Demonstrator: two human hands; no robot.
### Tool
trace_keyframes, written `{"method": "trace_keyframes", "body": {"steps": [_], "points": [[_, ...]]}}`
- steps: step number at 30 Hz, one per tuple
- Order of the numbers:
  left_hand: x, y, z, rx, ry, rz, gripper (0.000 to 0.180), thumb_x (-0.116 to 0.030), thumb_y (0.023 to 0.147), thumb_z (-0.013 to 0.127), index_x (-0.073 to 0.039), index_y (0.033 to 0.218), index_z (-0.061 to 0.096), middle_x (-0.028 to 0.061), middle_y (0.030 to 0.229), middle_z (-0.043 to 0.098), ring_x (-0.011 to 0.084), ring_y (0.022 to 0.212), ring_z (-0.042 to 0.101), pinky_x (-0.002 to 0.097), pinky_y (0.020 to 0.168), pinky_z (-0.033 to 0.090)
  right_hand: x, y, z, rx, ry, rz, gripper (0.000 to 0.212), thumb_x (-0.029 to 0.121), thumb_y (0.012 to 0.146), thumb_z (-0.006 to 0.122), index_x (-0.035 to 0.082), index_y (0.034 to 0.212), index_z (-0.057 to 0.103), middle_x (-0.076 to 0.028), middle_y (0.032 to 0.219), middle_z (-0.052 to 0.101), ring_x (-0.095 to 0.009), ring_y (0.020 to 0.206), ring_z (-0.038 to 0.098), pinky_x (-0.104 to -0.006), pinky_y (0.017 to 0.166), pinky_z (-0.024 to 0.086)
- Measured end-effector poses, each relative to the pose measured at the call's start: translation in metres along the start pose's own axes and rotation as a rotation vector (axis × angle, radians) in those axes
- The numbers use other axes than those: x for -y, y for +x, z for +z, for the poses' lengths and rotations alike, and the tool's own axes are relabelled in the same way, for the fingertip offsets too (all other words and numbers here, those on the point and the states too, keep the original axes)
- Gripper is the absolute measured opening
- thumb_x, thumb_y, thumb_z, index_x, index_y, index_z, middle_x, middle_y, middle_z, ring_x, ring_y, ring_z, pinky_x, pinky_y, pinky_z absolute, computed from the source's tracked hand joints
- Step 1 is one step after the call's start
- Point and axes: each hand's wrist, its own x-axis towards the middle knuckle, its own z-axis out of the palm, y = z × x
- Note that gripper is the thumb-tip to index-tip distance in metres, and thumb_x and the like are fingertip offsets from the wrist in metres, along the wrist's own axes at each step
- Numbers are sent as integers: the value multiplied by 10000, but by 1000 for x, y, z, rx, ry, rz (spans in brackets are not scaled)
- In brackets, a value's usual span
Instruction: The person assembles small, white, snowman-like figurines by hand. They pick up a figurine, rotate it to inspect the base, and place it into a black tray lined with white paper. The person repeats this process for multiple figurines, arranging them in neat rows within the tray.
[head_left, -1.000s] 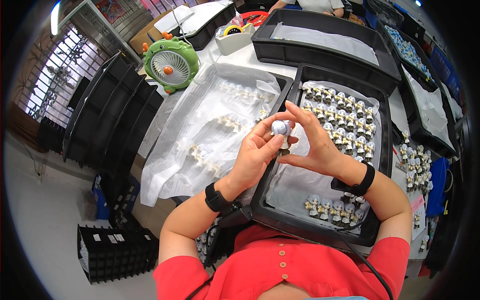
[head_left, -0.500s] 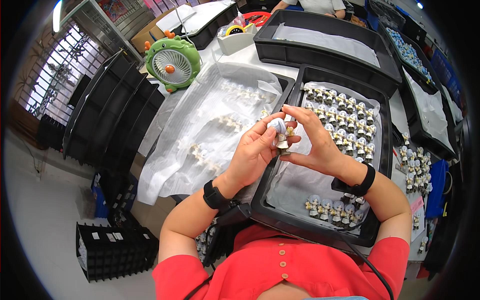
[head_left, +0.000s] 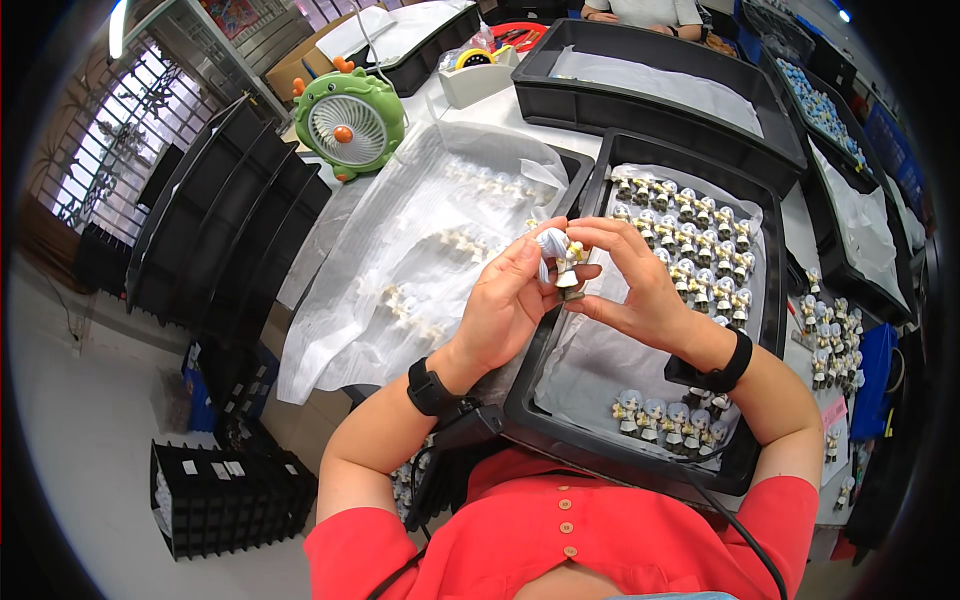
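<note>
White worktop [head_left: 505,112], pretty crammed, black plastic tray [head_left: 600,452] along its front edge. Small lilac-haired, white-robed figurine [head_left: 566,262] over the tray's left rim, pinched by left hand [head_left: 502,300] and right hand [head_left: 643,302], probably fingertips-only to spare the paint. Left fingers partly hidden; figures [head_left: 462,243] under the crinkly translucent white sheet [head_left: 335,325] too hazy to make out.

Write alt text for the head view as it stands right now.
A person's left hand and right hand hold a small pale-haired figurine between them, near a black tray with rows of similar figurines on white paper. To the left, a thin white sheet lies over more figurines; beyond it stands a green fan.
</note>
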Motion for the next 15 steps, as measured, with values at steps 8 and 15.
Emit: {"method": "trace_keyframes", "body": {"steps": [8,15], "points": [[-3,-1,4,42,-30,-11,446,-313,990,358,-41,1343,352,118,1196,539,268,1091,564,405,885,479,-1,-1,-2,28,0,2,339,64,685,732,76,991,586,-113,1204,515,-295,1079,510,-389,910,423],[-9,-2,-14,-126,-215,-65,306,-278,958,446,-52,1164,453,130,1078,568,221,879,607,359,747,516,3,2,-7,4,2,14,315,94,729,730,71,1016,600,-104,1152,558,-279,1061,535,-368,900,432]]}}
